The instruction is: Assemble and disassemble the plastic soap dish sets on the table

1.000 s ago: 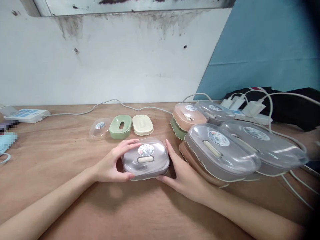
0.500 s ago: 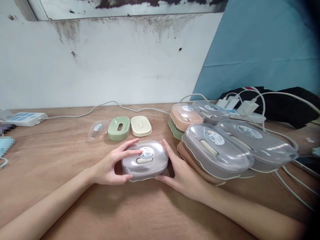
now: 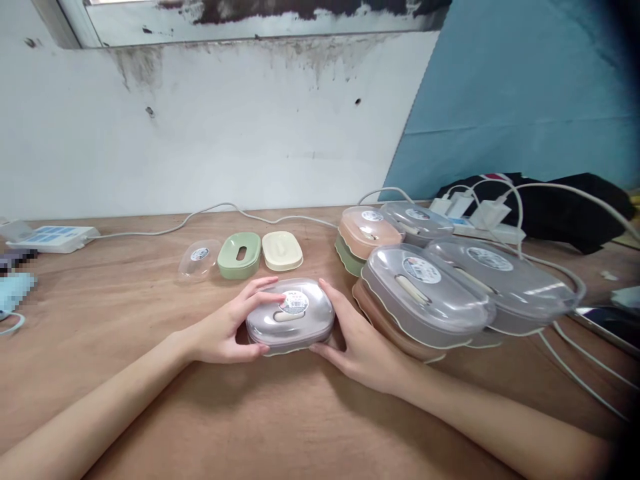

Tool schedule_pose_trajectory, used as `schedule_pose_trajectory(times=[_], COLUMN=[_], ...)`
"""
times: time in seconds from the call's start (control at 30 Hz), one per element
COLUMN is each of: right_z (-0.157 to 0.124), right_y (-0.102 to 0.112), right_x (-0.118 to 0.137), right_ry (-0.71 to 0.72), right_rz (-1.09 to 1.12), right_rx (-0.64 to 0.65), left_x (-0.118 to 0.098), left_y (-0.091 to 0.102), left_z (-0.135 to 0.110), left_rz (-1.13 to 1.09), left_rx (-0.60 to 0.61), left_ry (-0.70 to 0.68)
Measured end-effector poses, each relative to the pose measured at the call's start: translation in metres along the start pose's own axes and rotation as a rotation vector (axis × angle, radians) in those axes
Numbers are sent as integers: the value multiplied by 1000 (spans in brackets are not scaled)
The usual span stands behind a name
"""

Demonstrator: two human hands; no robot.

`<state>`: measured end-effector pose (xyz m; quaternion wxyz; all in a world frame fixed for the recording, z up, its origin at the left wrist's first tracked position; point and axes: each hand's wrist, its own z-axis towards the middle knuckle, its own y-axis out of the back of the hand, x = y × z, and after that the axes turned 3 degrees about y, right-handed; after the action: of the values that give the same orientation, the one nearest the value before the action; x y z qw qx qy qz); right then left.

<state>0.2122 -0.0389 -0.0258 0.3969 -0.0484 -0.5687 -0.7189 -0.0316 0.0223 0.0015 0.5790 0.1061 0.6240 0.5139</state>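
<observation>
A grey oval plastic box (image 3: 267, 325) with a clear lid and a round label sits on the table in front of me. My left hand (image 3: 230, 327) grips its left end, one finger lying across the lid by the label and the thumb at the near edge. Around the right end curve the fingers of my right hand (image 3: 355, 333), its thumb on the near side. Beyond the box stand a green box part (image 3: 227, 265) with an oval slot, a cream tray (image 3: 283, 250) and a loose clear lid (image 3: 193, 270).
To the right are stacked lidded boxes: a pink box (image 3: 357, 230) on a green one, and grey boxes (image 3: 385, 283), one over a brown box (image 3: 380, 320). Power strips (image 3: 65, 237) lie left and back right, with white cables (image 3: 280, 218). A phone (image 3: 610, 327) rests far right.
Both hands keep their hold on the grey box, which has turned slightly. The whole view has shifted a little; the other things stay in place.
</observation>
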Motion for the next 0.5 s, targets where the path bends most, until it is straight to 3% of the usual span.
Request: schedule_pose_trajectory(times=[0.13,0.33,0.5], right_z=[-2,0,-1], right_y=[-4,-8,-11], right_x=[3,5,2], right_ry=[65,103,43], right_rz=[-234,-429,-463], right_rx=[-78,-200,-204], left_x=[-10,-27,-33], left_y=[-13,-46,-53], left_z=[4,35,67], left_rz=[116,565,724], left_rx=[-94,-295,-261], left_ry=[54,291,334])
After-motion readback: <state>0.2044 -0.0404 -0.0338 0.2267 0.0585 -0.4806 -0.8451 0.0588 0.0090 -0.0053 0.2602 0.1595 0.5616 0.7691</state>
